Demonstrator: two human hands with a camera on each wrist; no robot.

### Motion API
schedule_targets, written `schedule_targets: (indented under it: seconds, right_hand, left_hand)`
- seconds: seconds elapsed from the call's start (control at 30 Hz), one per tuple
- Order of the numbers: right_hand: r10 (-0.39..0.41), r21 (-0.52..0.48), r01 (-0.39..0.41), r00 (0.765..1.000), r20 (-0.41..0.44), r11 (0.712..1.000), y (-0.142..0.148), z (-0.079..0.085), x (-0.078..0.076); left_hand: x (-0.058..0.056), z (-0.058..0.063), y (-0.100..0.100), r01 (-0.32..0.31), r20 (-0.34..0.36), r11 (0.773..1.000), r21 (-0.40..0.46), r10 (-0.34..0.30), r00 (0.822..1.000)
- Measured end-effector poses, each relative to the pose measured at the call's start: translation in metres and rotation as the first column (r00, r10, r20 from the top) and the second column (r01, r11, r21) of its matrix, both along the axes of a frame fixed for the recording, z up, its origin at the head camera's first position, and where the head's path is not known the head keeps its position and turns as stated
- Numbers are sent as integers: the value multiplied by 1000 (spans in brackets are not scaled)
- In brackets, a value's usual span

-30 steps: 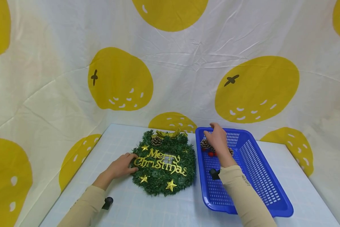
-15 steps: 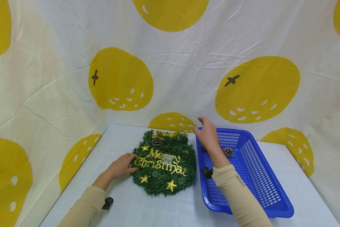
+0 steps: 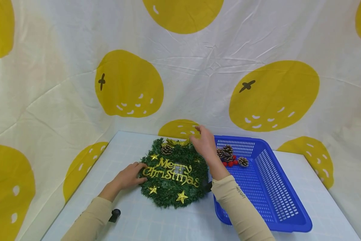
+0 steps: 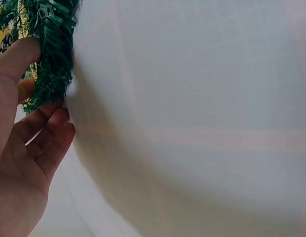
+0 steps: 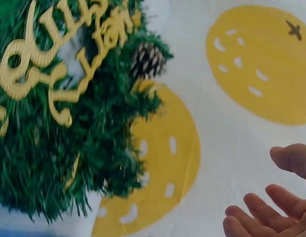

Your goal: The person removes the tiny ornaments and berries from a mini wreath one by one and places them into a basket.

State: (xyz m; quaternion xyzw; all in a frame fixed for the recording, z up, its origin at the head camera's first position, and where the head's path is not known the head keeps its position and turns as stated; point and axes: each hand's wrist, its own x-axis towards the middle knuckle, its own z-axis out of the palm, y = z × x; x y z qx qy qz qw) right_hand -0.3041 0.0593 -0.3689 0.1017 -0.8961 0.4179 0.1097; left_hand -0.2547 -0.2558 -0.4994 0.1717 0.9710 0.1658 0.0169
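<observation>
A green Christmas wreath (image 3: pixel 168 198) lies on the table, with gold "Merry Christmas" lettering (image 3: pixel 170 173) across its middle. It bears gold stars (image 3: pixel 182 196), a pinecone (image 3: pixel 166 149) and a gold bow (image 3: pixel 175 143) near the top. My left hand (image 3: pixel 127 178) grips the wreath's left edge; in the left wrist view the fingers of the left hand (image 4: pixel 32 158) curl around the green rim. Above the wreath's upper right is my right hand (image 3: pixel 205 144), overlapping the bow's end in the head view. Nothing shows between the relaxed fingers of the right hand (image 5: pixel 271 210) in the right wrist view.
A blue plastic basket (image 3: pixel 284 190) stands to the right of the wreath. At its far left end are several pinecones (image 3: pixel 243 162) with red berries (image 3: pixel 232 163). Behind the table hangs a white cloth (image 3: pixel 192 90) printed with yellow fruit.
My right hand has moved left from over the basket to over the wreath's upper right, uncovering the pinecones and berries. The left hand and wreath have stayed put.
</observation>
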Motion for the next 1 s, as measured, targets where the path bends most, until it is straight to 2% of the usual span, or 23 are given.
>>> schedule_targets:
  seconds: [0.2,0.47,0.83,1.0]
  right_hand:
    - [18,8,-18,1000,1,1000,-15,-6,3]
    - [39,-53,-37,999,36,998,-31,-13,10]
    - [17,-50,-14,999,47,999,-50,-29,14]
    - [1,-64,5,996,91,998,-56,-37,15]
  left_hand:
    - [0,0,0,8,0,1000,2,-8,1000]
    - [-2,-1,-2,-9,6,1000,-5,9,1000]
    - [-1,0,-1,-6,8,1000,-2,6,1000]
    - [1,4,1,-6,14,1000,-3,6,1000]
